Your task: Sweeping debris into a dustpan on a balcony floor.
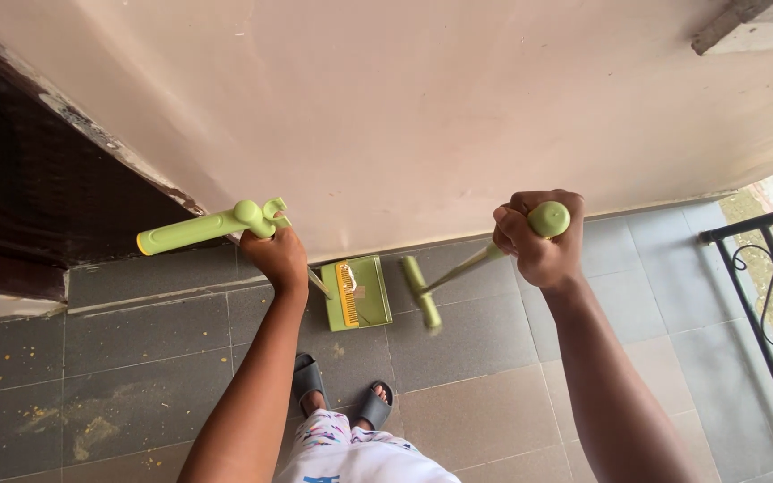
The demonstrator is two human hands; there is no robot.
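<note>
My left hand (pixel 277 255) grips the bent green handle (pixel 199 229) of a long-handled green dustpan (pixel 355 292), whose pan rests on the grey tiled floor near the wall with a yellow comb strip inside. My right hand (pixel 539 237) is closed around the round top of a green broom handle (pixel 549 218). The broom's head (pixel 420 292) sits on the floor just right of the pan, slightly blurred. My feet in grey slippers (pixel 342 394) stand below the pan.
A pale wall (pixel 422 116) runs along the far side of the floor. A dark doorway (pixel 20 188) is at left. Yellowish crumbs and dust (pixel 82 429) lie on the tiles at left. A black metal railing (pixel 771 304) stands at right.
</note>
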